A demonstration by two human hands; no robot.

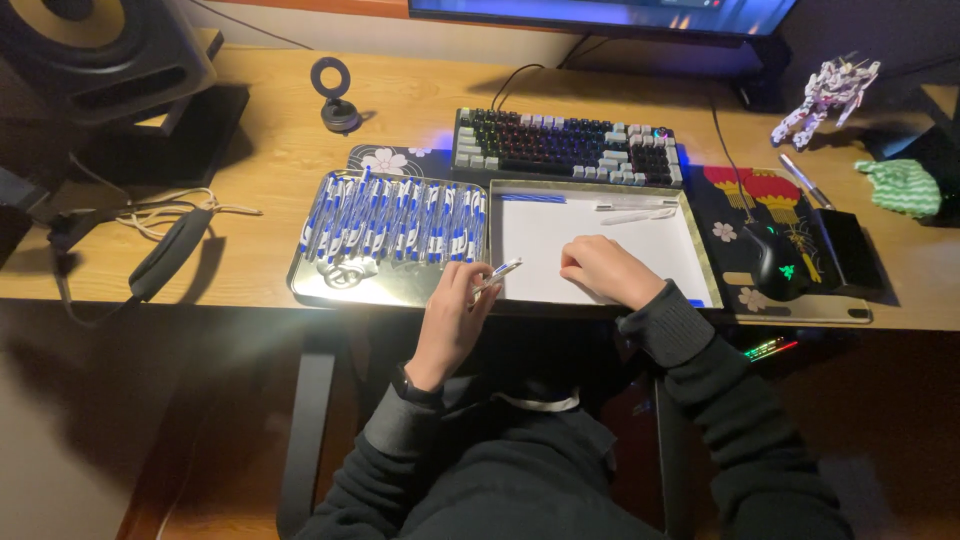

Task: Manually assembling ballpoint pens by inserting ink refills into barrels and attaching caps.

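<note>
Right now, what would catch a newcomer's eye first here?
The metal tray packed with blue-and-white pens at desk centre-left, then the backlit mechanical keyboard behind it. The left hand holds one blue-and-white pen; the right hand rests on the white-lined tray.

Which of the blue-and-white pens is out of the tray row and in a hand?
The pen in the left hand, held over the trays' seam; the others lie in the left tray.
</note>
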